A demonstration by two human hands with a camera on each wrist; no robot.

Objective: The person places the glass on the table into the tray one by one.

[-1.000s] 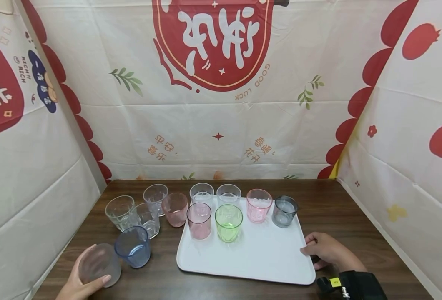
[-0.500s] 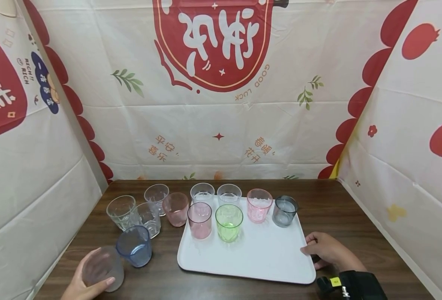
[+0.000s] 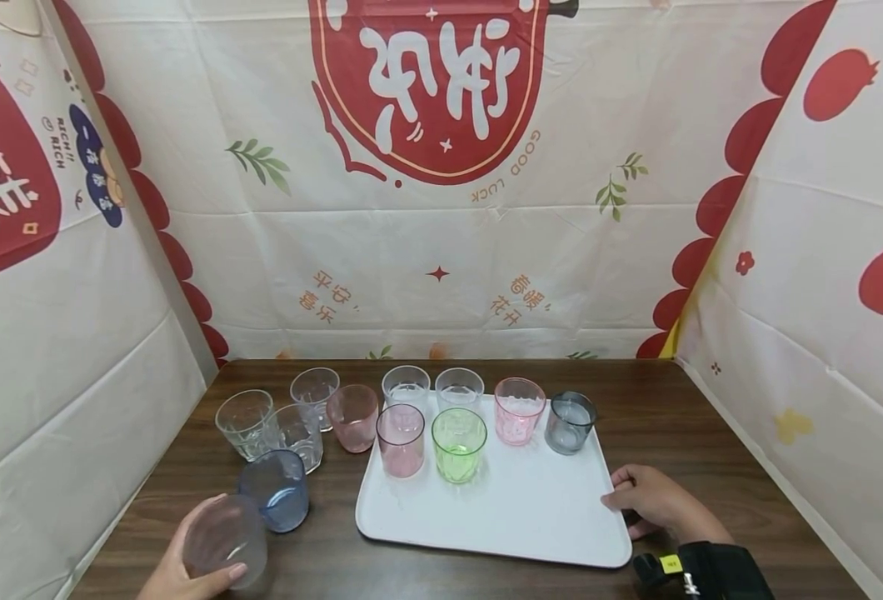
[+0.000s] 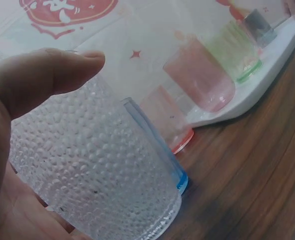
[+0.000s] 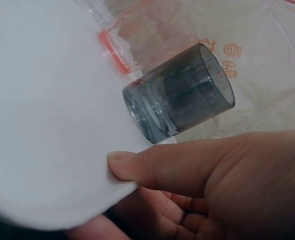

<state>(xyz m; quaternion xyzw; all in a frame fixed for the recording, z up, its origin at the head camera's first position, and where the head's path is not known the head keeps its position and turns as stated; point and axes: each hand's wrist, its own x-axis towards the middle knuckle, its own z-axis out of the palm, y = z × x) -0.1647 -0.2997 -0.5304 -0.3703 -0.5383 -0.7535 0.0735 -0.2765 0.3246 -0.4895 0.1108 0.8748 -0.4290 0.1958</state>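
Observation:
My left hand grips a clear drinking glass at the table's front left, thumb on its near side. A bumpy texture covers this glass in the left wrist view. Right behind it stands a blue glass, partly overlapped by it in the head view. My right hand pinches the right edge of a white tray, thumb on top and fingers below. A grey glass stands upright on the tray near that thumb; pink, green and clear glasses share the tray.
On the wooden table left of the tray stand several more glasses: clear ones and a pink one close to the tray's left edge. Printed cloth walls enclose the table at the back and both sides.
My left hand has moved to the right with the clear bumpy glass, which now overlaps the blue glass. The right hand and the tray stay in place.

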